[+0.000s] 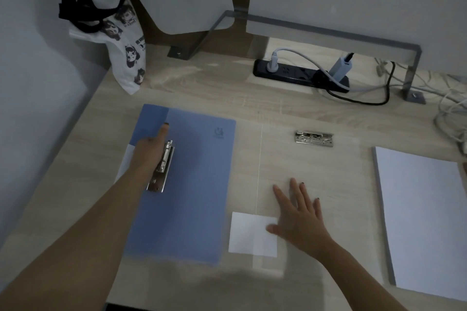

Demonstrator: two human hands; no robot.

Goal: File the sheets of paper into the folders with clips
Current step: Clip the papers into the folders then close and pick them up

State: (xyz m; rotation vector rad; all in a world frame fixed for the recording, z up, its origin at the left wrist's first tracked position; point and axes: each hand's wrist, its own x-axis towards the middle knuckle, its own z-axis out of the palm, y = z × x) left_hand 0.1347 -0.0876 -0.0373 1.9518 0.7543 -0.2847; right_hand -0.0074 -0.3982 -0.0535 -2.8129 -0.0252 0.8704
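Observation:
A blue folder (192, 199) lies on the desk at the left, with a metal clip (163, 166) along its left side. My left hand (151, 149) rests flat on the folder beside that clip, one finger stretched forward, holding nothing. A white sheet edge (125, 159) shows from under the folder's left side. At centre right lies a clear, see-through folder (328, 164) with its own metal clip (313, 138) at the top and a white label (250, 235) near its lower left. My right hand (300, 219) lies flat on it, fingers spread. A stack of white paper (424, 217) sits at the far right.
A black power strip (290, 72) with plugs and cables lies at the back, with more loose cables (452, 113) at the right edge. A grey metal shelf bracket (412, 68) stands over it. A printed cloth bag (126, 55) hangs at the back left by the wall.

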